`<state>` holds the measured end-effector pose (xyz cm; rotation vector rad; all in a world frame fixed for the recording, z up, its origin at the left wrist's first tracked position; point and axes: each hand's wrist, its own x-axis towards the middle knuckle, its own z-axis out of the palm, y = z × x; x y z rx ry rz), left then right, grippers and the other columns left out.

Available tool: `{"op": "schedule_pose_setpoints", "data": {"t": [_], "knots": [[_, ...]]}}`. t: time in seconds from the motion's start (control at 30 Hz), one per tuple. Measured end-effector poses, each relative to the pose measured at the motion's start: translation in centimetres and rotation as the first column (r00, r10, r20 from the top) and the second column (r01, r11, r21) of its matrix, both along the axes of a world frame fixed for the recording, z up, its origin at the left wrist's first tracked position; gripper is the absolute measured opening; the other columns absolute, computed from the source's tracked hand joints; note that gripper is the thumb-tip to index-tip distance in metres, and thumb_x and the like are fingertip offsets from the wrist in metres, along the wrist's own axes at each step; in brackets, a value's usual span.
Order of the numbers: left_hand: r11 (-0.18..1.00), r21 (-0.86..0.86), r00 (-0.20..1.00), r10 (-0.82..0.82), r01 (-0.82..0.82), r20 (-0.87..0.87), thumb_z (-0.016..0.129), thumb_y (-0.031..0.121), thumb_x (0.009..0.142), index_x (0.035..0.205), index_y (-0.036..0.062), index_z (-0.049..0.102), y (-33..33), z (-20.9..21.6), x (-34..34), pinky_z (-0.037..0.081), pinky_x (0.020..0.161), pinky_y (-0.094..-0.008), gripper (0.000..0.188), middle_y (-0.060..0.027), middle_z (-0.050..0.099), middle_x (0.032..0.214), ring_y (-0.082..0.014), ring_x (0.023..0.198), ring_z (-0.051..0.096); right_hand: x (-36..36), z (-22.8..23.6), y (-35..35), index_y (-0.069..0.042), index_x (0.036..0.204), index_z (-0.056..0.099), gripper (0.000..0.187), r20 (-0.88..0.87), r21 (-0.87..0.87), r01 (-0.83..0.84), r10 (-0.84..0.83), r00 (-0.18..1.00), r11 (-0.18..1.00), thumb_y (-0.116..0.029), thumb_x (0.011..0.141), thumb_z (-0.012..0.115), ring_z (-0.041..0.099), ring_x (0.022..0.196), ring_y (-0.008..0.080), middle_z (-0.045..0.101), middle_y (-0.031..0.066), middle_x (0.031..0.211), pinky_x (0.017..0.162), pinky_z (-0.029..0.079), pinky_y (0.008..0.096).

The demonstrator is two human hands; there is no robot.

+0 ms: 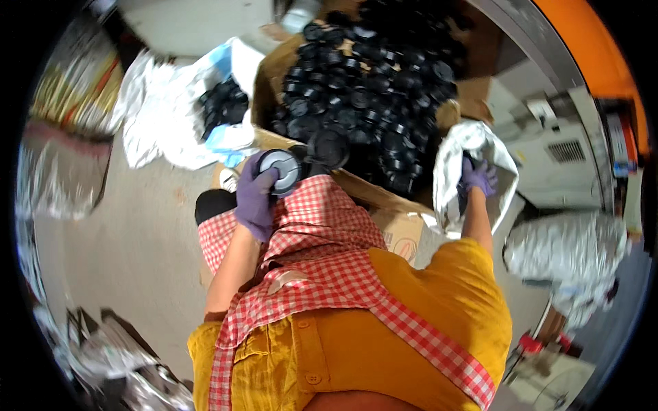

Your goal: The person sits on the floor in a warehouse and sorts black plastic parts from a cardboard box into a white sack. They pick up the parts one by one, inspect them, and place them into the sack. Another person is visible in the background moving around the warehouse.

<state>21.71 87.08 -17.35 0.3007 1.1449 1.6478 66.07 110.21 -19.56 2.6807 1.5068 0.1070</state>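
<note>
- Around six o'clock, filling the lower middle, are the person's yellow shirt (439, 288) and red-and-white checked apron (322, 274).
- Toward twelve to one o'clock a cardboard box (277, 79) stands on the floor (144, 267), heaped with round black parts (360, 96).
- At ten o'clock a crumpled white bag (161, 113) lies open, with more black pieces (225, 108) showing in its mouth.
- Just past three o'clock is a bulging pale sack (565, 246).
- Between two and three o'clock, close against the box's right side, a white sack (506, 164) gapes upward.
- Inside its mouth is the purple-gloved right hand (478, 177), its fingers somewhat spread; whether it grips anything cannot be told.
- Near the middle, toward nine o'clock, the purple-gloved left hand (256, 198) grasps a disc, thumb crossing the near edge.
- That grey-faced disc (282, 171), black-rimmed, lies at ten o'clock from the middle, its face turned up, in front of the box's near left corner and above the apron.
</note>
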Motion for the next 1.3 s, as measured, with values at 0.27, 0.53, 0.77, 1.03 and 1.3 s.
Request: {"op": "schedule_pose_setpoints", "data": {"t": [0.27,0.53,0.77,1.03,1.3], "knots": [[0.998,-0.034,0.998,-0.058,0.059,0.02,0.053,0.006,0.082,0.117,-0.0024,0.041,-1.3,-0.1,0.1,0.055,0.075,-0.0354,0.038,-0.0158,0.056,0.105,-0.0248,0.089,0.061,-19.3,7.3,-5.0,-0.008,0.11,0.056,0.049,-0.14,0.582,-0.813,0.988,-0.072,0.023,-0.016,0.062,0.069,0.049,0.108,0.0342,0.055,0.0144,0.113,0.092,0.04,0.0418],[0.928,0.0,0.925,-0.371,0.372,0.08,0.063,0.021,0.08,0.113,0.0019,0.049,-4.3,1.6,-0.5,0.051,0.069,-0.0269,0.041,-0.0065,0.059,0.094,-0.0157,0.082,0.059,-29.4,5.6,-13.1,-0.007,0.081,0.059,0.015,-0.428,0.582,-0.78,0.73,-0.533,-0.228,-0.013,0.07,0.067,0.056,0.075,0.0288,0.059,0.0068,0.076,0.07,0.045,0.0383],[0.63,-0.456,-0.372,-0.271,0.629,-0.888,0.064,0.008,0.073,0.111,0.0086,0.054,-5.7,7.2,-2.3,0.053,0.071,-0.0332,0.039,-0.0081,0.062,0.1,-0.0225,0.089,0.062,-28.5,8.7,-13.9,0.0,0.09,0.065,0.037,-0.991,-0.118,-0.938,0.095,0.092,-0.325,-0.035,0.078,0.066,0.063,0.085,0.0213,0.065,0.0155,0.087,0.075,0.048,0.0321],[0.984,-0.024,0.776,0.126,-0.178,-0.618,0.052,0.01,0.084,0.085,-0.001,0.061,-7.1,13.4,-6.5,0.051,0.074,-0.0279,0.014,-0.0076,0.065,0.083,-0.0158,0.078,0.064,-22.7,5.8,-7.9,-0.002,0.083,0.062,0.032,-0.915,0.131,-0.973,-0.355,-0.192,0.19,-0.031,0.093,0.05,0.056,0.081,0.014,0.061,0.0092,0.089,0.071,0.045,0.0263],[0.962,0.235,0.944,-0.199,0.137,0.264,0.056,0.013,0.081,0.131,0.0087,0.041,-1.8,5.7,2.0,0.042,0.091,-0.0338,0.052,-0.0083,0.054,0.113,-0.0216,0.106,0.053,-33.0,6.8,-11.7,-0.001,0.095,0.06,0.015,-0.728,0.654,-0.424,0.369,-0.578,0.627,-0.003,0.08,0.057,0.06,0.085,0.0247,0.061,0.0121,0.092,0.077,0.048,0.0327]]}}
